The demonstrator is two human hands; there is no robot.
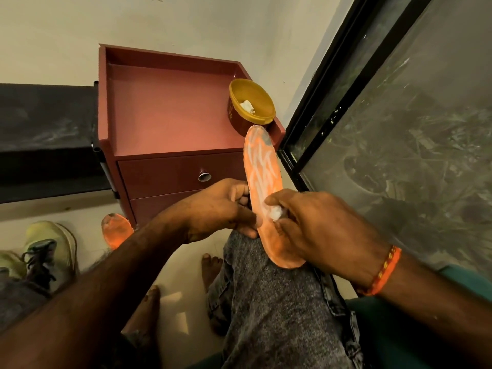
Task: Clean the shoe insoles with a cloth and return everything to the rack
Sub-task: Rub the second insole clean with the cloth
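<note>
An orange shoe insole (262,166), streaked with white marks, is held at an angle over the person's raised knee. Its heel end rests on the grey trouser leg (269,302) and its toe end points up and away. The left hand (218,209) grips the insole's left edge near the middle, fingers curled round the edge. The right hand (316,227) pinches a small white cloth (275,212) between thumb and fingertips and presses it onto the insole's upper face, directly across from the left hand's grip. An orange thread band (382,272) circles the right wrist.

Just beyond the insole's toe end, away from both hands, a yellow bowl (251,102) sits on the right corner of a reddish-brown cabinet (170,115). A scrap of white material lies inside the bowl. The cabinet has a raised rim round its top and a drawer with a round metal knob (204,176), just above the left hand.

Below and left of the left hand, a second orange insole (115,233) lies on the floor against the cabinet's base, partly hidden by the left forearm. Further left stand 2 pale yellow-green shoes (50,249) with dark laces. Right of the right hand is a dark, black-framed window (399,155). Bare toes show on the pale floor under the arms.
</note>
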